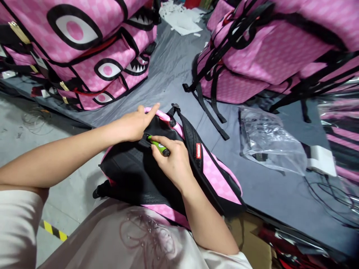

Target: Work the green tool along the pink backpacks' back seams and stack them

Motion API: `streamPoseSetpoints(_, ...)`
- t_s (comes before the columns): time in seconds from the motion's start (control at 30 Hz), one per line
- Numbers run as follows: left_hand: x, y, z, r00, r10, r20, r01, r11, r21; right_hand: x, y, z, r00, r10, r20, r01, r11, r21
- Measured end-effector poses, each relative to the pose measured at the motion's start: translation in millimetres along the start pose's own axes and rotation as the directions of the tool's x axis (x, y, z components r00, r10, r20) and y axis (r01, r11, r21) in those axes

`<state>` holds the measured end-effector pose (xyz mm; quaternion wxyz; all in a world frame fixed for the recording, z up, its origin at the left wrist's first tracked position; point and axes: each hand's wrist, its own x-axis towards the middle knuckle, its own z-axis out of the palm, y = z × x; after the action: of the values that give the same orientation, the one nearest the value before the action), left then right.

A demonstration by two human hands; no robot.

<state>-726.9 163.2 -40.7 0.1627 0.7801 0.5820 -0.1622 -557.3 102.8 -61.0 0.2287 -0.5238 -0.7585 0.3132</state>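
Note:
A black and pink backpack (126,179) lies across the table edge and against my body, its black back panel and straps facing up. My left hand (137,123) grips its upper edge, the index finger stretched along the pink trim and the other fingers curled, partly hidden. In my right hand (175,157) is a small green-handled tool (161,147) with a dark end. Its tip meets the black fabric close to my left fingers; what kind of tip it has is hidden. A shoulder strap with a red label (198,150) runs beside my right hand.
Pink checkered backpacks (109,69) with printed eyes are stacked at the left. More pink backpacks (252,59) with dangling black straps stand at the right. A clear plastic bag (272,138), a white box (322,160) and cables lie nearby. White scraps (182,18) sit farther back.

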Motion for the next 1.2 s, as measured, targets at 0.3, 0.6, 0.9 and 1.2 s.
streamPoseSetpoints(0.3, 4, -3, 2.5, 1.000, -0.012, 0.020, 0.012, 1.000, -0.005, 5, 0, 3, 1.000, -0.005, 0.026, 0.004, 1.000, 0.001)
streamPoseSetpoints(0.6, 8, -3, 4.5, 0.999, -0.026, 0.023, 0.026, 1.000, -0.006, 10, 6, 5, 0.999, -0.003, 0.034, 0.003, 1.000, -0.019)
streamPoseSetpoints(0.9, 5, -14, 4.2, 1.000, 0.017, 0.010, -0.017, 0.999, -0.050, 3, -4, -15, 1.000, -0.014, 0.017, 0.015, 0.999, -0.046)
streamPoseSetpoints(1.2, 39, -44, 32.0, 0.997, 0.071, -0.038, -0.076, 0.984, -0.162, -64, 155, -159, 0.709, 0.411, -0.573, -0.652, 0.692, -0.309)
